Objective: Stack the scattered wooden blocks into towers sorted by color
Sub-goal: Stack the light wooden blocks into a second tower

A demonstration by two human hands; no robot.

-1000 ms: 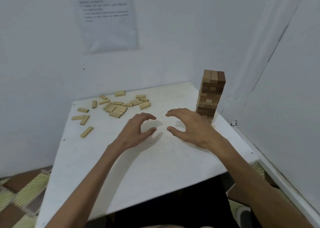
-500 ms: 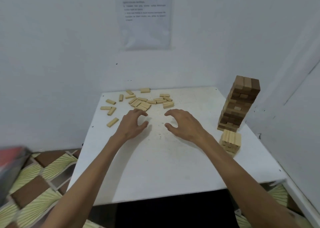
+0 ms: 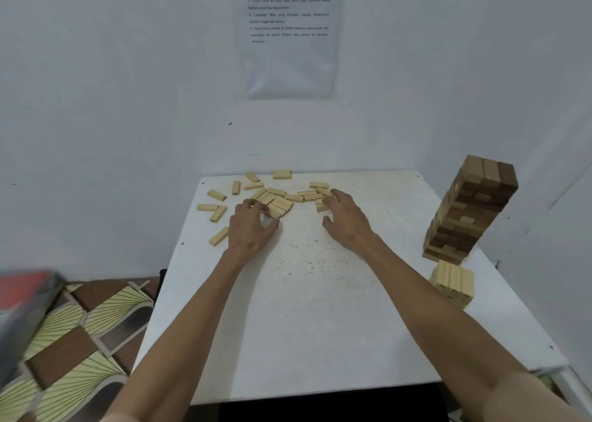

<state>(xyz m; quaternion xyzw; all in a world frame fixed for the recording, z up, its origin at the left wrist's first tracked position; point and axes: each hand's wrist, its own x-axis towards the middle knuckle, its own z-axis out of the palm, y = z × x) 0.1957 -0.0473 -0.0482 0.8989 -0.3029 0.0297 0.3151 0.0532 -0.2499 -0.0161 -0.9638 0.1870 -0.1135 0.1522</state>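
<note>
Table (image 3: 320,325): white, speckled.
Loose pale blocks (image 3: 280,202): lying flat, scattered at the table's 11 o'clock.
Brown tower (image 3: 471,216): standing at 2 o'clock.
Pale stack (image 3: 453,282): short, at 3 o'clock, just beside the tower.
Left hand (image 3: 253,229): fingers curled at the pile's near edge.
Right hand (image 3: 346,220): fingers extended, tips on blocks.

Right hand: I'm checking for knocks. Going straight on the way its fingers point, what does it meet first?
The right hand would first meet the loose pale blocks at its fingertips; it may already touch them, depth is unclear.
</note>
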